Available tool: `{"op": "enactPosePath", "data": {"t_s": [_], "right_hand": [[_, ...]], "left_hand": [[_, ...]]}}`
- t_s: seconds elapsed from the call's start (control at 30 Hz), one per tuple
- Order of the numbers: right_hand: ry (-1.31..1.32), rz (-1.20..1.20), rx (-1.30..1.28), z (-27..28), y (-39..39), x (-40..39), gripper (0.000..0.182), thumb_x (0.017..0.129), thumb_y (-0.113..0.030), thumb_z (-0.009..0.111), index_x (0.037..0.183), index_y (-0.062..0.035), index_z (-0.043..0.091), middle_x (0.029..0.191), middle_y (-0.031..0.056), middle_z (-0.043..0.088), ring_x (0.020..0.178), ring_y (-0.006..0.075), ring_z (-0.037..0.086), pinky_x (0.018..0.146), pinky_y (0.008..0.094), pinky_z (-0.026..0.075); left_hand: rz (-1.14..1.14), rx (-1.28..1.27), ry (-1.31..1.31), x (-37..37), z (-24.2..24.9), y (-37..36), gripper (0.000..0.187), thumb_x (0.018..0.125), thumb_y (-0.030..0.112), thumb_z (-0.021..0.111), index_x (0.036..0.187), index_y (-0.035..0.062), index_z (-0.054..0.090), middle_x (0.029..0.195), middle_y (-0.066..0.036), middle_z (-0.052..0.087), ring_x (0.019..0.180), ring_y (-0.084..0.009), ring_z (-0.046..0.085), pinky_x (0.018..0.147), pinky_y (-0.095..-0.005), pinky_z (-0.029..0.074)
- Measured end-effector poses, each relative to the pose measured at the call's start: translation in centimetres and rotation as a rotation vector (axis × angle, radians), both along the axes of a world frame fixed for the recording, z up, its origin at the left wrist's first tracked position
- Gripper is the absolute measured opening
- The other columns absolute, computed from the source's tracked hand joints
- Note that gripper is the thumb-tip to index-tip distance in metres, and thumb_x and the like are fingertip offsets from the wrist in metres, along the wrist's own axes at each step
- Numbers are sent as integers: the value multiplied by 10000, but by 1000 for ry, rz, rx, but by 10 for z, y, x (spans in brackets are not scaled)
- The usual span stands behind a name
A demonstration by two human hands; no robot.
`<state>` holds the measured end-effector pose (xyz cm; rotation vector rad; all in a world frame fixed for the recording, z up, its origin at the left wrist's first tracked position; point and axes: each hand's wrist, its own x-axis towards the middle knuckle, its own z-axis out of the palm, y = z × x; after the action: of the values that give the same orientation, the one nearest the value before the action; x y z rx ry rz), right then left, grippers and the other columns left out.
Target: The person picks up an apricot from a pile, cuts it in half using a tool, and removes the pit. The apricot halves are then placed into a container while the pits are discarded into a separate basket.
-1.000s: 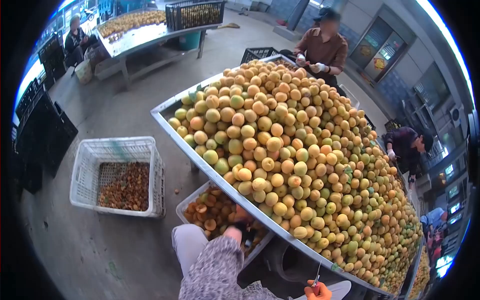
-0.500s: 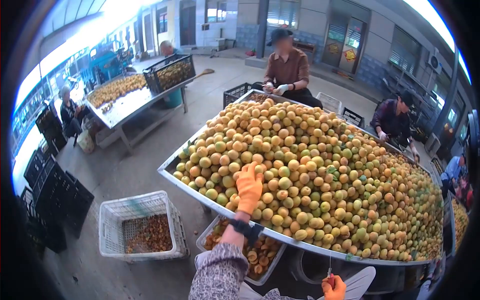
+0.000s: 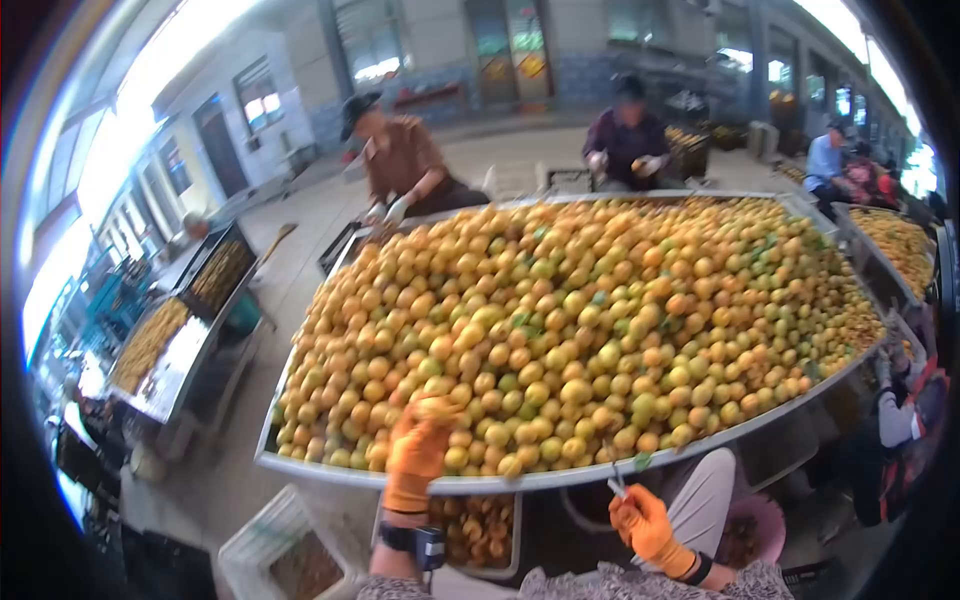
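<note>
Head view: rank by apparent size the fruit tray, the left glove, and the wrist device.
1. Fruit tray, by far.
2. Left glove.
3. Wrist device, smallest.
All sit near the camera, so the order looks safe.

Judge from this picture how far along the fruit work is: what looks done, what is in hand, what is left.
Done: cut fruit pieces already lie in the tray under the table edge. In hand: the left hand reaches onto the fruit pile at its near edge, and the right hand grips a small tool. Left: nearly everything, since whole fruit is heaped across the whole metal table.
</note>
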<state>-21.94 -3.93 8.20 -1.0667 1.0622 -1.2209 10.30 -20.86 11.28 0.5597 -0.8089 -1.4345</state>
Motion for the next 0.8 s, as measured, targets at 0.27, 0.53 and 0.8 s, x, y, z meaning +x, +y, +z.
{"op": "enactPosePath", "data": {"t_s": [0.27,0.53,0.8], "right_hand": [[-308,414,117,61,-11,39,452,962,-465,533,1033,-19,511,642,-26,387,521,41,310,467,197,225],[-131,494,207,49,8,35,436,947,-482,556,953,-46,534,632,-32,402,507,40,321,458,203,226],[-192,419,174,50,15,35,435,951,-473,554,943,-39,528,656,-33,402,517,38,313,466,196,223]], "left_hand": [[-361,119,505,-93,-16,123,620,930,337,605,1436,65,370,1324,-212,530,1206,-334,543,1088,-468,358],[-416,179,580,-106,-34,149,614,937,514,520,1357,70,467,1267,-156,572,1186,-360,536,1057,-506,374],[-377,156,543,-117,-36,156,647,907,560,540,1336,80,477,1247,-140,580,1183,-350,539,1046,-508,394]]}}
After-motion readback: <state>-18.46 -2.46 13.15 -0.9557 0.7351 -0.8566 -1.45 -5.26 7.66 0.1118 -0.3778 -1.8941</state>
